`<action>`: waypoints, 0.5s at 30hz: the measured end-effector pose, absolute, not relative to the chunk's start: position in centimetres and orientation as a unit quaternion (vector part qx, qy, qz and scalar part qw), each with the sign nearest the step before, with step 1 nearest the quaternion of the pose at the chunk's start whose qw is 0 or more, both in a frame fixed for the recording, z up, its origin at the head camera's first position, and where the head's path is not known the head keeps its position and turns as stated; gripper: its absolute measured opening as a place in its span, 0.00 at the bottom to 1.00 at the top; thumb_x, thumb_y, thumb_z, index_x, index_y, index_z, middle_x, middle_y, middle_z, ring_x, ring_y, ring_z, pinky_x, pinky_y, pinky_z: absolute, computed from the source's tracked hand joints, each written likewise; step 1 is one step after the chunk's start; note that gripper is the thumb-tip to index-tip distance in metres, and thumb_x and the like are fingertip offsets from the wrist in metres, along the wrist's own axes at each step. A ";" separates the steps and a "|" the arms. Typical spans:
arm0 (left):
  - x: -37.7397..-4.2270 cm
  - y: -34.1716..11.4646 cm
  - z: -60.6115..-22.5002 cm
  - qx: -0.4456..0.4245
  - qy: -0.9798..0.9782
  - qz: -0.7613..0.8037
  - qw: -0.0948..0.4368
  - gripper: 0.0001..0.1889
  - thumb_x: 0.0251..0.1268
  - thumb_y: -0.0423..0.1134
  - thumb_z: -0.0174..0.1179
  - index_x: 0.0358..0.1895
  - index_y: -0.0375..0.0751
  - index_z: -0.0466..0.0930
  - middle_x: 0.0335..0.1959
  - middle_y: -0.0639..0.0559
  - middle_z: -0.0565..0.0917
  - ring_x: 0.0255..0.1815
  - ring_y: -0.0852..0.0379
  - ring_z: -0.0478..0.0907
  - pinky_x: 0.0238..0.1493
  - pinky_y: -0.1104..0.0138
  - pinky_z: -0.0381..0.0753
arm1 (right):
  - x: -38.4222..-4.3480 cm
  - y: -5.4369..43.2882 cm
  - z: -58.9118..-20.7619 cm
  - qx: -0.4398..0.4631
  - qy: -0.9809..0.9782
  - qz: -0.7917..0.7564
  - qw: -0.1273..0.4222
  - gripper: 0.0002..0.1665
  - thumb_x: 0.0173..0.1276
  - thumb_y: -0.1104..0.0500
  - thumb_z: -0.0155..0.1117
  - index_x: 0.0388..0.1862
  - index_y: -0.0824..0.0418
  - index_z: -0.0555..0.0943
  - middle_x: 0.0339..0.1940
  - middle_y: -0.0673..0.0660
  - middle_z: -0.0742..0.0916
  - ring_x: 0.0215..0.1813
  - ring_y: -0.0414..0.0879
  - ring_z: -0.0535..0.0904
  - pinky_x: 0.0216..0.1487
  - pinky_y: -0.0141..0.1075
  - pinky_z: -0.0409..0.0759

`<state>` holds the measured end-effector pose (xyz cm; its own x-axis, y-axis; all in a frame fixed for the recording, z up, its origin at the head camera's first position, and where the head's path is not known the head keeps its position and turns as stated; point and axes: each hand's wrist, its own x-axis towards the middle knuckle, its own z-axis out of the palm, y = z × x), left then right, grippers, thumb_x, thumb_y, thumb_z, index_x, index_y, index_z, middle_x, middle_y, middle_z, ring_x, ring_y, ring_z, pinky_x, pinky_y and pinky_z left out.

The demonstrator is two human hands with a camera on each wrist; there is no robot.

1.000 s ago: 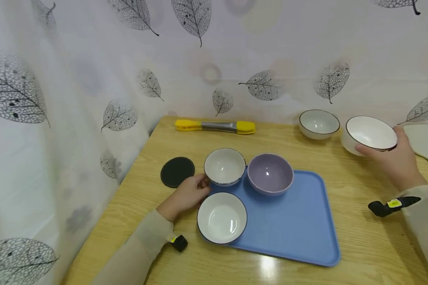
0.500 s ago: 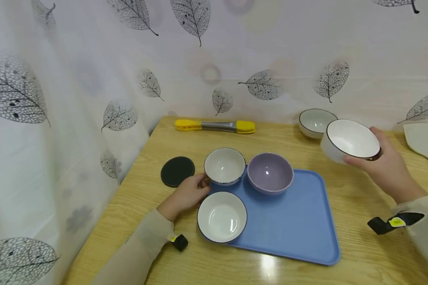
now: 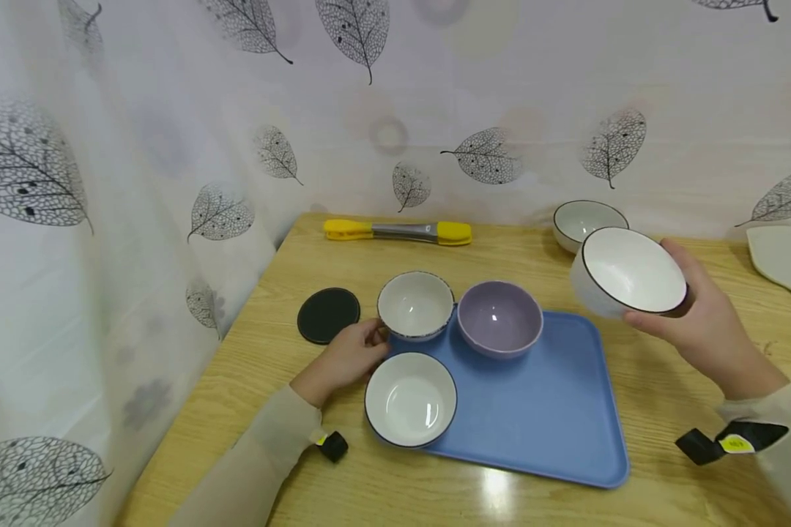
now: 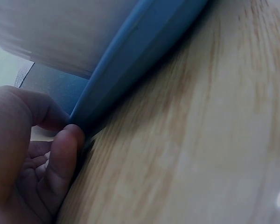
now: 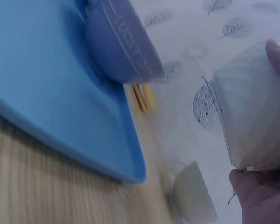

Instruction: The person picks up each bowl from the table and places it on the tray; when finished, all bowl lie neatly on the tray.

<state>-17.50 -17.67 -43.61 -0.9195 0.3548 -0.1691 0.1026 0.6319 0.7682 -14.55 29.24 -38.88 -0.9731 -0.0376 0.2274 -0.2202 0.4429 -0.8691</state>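
Observation:
My right hand (image 3: pixel 712 322) grips a white bowl with a dark rim (image 3: pixel 633 271), raised and tilted over the table beyond the tray's far right corner. Its ribbed outer wall shows in the right wrist view, where the bowl (image 5: pixel 256 107) sits between thumb and fingers. At the left edge of the blue tray (image 3: pixel 547 410), my left hand (image 3: pixel 351 357) pinches the rim; the left wrist view shows thumb and finger meeting on the tray edge (image 4: pixel 126 56). On the tray stand a speckled-rim white bowl (image 3: pixel 415 306), a purple bowl (image 3: pixel 499 320) and a dark-rimmed white bowl (image 3: pixel 411 400).
Another white bowl (image 3: pixel 583 222) stands at the back right, partly hidden by the held one. Yellow-ended tongs (image 3: pixel 398 232) lie along the back edge. A round black coaster (image 3: pixel 328 316) is left of the tray, and a pale spatula (image 3: pixel 787 260) lies at far right.
My right hand has carried the white bowl leftward and toward the tray, tilting it more. My left hand, the tray and the bowls on it have stayed in place.

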 end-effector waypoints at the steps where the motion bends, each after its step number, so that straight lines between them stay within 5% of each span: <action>1: -17.5 -17.7 -43.6 0.129 0.890 0.409 0.154 0.16 0.70 0.39 0.57 0.57 0.41 0.78 0.30 0.53 0.81 0.17 0.58 0.75 0.22 0.66 0.76 | -14.3 29.0 -38.8 0.080 -0.841 0.529 0.084 0.62 0.58 0.77 0.70 0.83 0.51 0.48 0.73 0.56 0.63 0.61 0.36 0.67 0.49 0.15 0.74; 15: -17.4 -17.6 -43.3 0.129 0.884 0.421 0.158 0.16 0.70 0.39 0.56 0.58 0.39 0.78 0.30 0.52 0.80 0.17 0.59 0.74 0.21 0.66 0.76 | -11.1 25.4 -38.7 0.270 -0.691 0.671 0.023 0.74 0.36 0.90 0.69 0.82 0.64 0.48 0.74 0.55 0.67 0.66 0.39 0.73 0.53 0.26 0.80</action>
<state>-17.38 -17.58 -43.35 -0.9170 0.3604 -0.1708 0.0943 0.6120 0.7852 -11.12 25.37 -38.70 -0.8531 -0.3415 0.3945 -0.4044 -0.0452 -0.9135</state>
